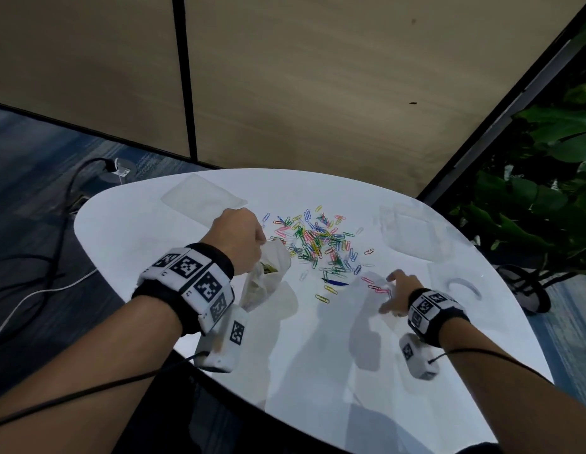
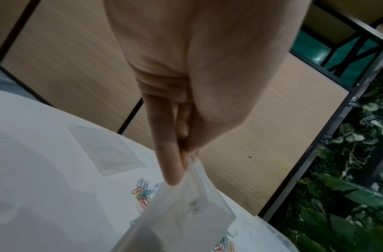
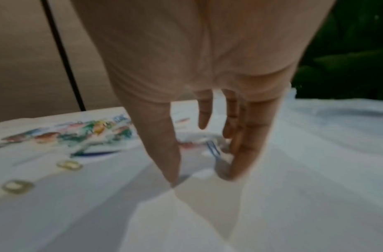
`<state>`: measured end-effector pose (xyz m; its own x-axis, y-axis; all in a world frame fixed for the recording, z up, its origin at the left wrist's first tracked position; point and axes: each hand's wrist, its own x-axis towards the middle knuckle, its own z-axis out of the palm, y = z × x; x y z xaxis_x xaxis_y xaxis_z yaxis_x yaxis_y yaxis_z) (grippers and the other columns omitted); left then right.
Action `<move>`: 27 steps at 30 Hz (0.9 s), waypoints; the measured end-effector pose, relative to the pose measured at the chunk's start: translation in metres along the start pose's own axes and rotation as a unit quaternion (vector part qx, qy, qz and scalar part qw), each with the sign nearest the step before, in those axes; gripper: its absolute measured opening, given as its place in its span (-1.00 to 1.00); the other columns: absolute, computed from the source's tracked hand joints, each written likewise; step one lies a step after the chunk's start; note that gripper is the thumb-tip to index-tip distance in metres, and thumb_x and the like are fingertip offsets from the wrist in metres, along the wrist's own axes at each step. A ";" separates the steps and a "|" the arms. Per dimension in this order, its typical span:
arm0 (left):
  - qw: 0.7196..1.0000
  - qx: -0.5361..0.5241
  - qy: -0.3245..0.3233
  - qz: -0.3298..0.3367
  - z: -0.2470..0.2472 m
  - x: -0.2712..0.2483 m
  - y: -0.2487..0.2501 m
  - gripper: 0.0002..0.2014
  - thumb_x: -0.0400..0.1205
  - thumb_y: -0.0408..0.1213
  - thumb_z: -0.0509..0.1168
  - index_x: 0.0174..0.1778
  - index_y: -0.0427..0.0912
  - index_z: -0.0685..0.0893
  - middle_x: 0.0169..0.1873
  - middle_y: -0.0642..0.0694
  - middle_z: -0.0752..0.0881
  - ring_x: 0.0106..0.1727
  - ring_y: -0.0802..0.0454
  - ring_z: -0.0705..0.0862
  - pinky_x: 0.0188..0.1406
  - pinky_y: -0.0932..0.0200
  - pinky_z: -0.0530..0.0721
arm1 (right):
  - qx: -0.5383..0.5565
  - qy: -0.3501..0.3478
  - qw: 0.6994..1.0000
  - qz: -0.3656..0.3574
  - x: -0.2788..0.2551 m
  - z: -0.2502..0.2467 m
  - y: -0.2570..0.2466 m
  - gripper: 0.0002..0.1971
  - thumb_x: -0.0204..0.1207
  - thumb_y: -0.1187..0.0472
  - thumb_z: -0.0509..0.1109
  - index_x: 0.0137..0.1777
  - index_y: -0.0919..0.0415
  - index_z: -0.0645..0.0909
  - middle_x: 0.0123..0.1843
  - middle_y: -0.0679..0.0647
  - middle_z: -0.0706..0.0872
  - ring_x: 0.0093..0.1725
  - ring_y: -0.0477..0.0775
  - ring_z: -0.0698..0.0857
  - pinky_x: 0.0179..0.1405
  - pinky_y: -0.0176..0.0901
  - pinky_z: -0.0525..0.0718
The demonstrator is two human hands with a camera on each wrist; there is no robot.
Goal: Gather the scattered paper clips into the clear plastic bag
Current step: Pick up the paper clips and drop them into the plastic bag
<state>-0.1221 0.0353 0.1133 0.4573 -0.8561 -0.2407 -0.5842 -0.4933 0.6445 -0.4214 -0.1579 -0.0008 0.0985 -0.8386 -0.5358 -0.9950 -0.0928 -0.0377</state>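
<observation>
A heap of coloured paper clips (image 1: 318, 240) lies in the middle of the white table (image 1: 318, 371). My left hand (image 1: 256, 239) pinches the top edge of a clear plastic bag (image 1: 267, 276), which hangs open just left of the heap with a few clips inside. In the left wrist view the fingers (image 2: 171, 163) clamp the bag (image 2: 186, 213). My right hand (image 1: 388, 294) reaches down with spread, nearly straight fingers. Its tips touch the table beside stray pink clips (image 1: 378, 288). In the blurred right wrist view a clip (image 3: 214, 150) lies between thumb and fingers (image 3: 244, 162).
A flat clear bag (image 1: 203, 194) lies at the far left. Clear plastic containers (image 1: 412, 234) sit at the right. Two yellow clips (image 1: 322, 298) and a dark blue object (image 1: 336, 282) lie near the heap. Plants (image 1: 540, 191) stand past the right edge; cables run on the floor.
</observation>
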 end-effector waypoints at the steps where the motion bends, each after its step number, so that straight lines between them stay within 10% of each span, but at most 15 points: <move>1: 1.000 0.002 0.001 -0.001 -0.001 0.000 -0.002 -0.78 0.64 -0.46 0.31 0.04 -0.20 0.85 0.03 -0.30 0.80 0.01 -0.25 0.81 0.13 -0.05 0.82 | 0.009 0.009 1.000 -0.018 0.002 0.006 0.002 -0.20 0.12 0.13 0.74 0.37 0.09 0.46 0.32 0.21 0.51 0.13 0.23 0.68 0.10 0.01 0.72; 8: 1.000 0.008 0.005 -0.006 -0.003 0.001 -0.003 -0.77 0.64 -0.47 0.29 0.03 -0.20 0.85 0.02 -0.30 0.80 -0.01 -0.26 0.82 0.12 -0.05 0.83 | 0.098 0.098 0.978 -0.157 0.019 0.022 -0.067 -0.42 0.31 0.13 0.64 0.33 0.10 0.55 0.26 0.20 0.60 0.10 0.18 0.66 0.10 -0.22 0.57; 12: 1.000 0.011 0.006 -0.004 0.000 0.004 0.000 -0.78 0.64 -0.48 0.30 0.01 -0.21 0.85 -0.02 -0.29 0.81 -0.03 -0.24 0.83 0.08 -0.05 0.84 | 0.009 0.132 0.965 -0.224 0.024 0.021 -0.101 -0.48 0.52 0.23 0.40 0.50 0.09 0.48 0.38 0.23 0.47 0.27 0.30 0.60 0.34 -0.01 0.59; 16: 1.000 0.013 0.004 -0.002 0.003 0.006 0.000 -0.78 0.65 -0.47 0.30 0.03 -0.21 0.85 -0.03 -0.27 0.82 -0.04 -0.23 0.83 0.09 -0.04 0.84 | -0.076 0.166 0.959 -0.216 0.023 0.018 -0.117 -0.78 0.52 0.43 0.23 -0.10 0.23 0.71 -0.08 0.21 0.71 -0.13 0.21 0.64 -0.12 -0.19 0.60; 19: 1.000 0.015 0.002 0.002 0.004 0.006 0.000 -0.79 0.67 -0.42 0.30 0.01 -0.16 0.85 0.03 -0.28 0.79 -0.03 -0.23 0.82 0.13 -0.04 0.82 | -0.070 0.173 0.965 -0.187 0.020 0.016 -0.117 -0.73 0.48 0.48 0.23 -0.12 0.27 0.77 -0.18 0.17 0.72 -0.25 0.14 0.64 -0.16 -0.22 0.66; 27: 1.000 0.023 -0.007 0.002 0.005 0.005 0.000 -0.79 0.67 -0.42 0.30 0.05 -0.15 0.83 0.08 -0.30 0.77 0.01 -0.22 0.81 0.19 -0.04 0.80 | 0.345 0.101 0.920 -0.156 -0.008 -0.030 -0.107 -0.91 0.39 0.33 0.60 -0.12 0.21 0.84 -0.20 0.07 0.85 -0.19 0.04 0.83 0.04 -0.20 0.78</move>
<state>-0.1234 0.0297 0.1083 0.4457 -0.8598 -0.2492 -0.6158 -0.4965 0.6117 -0.3153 -0.1574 0.0323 0.3136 -0.9179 -0.2433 -0.6847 -0.0411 -0.7277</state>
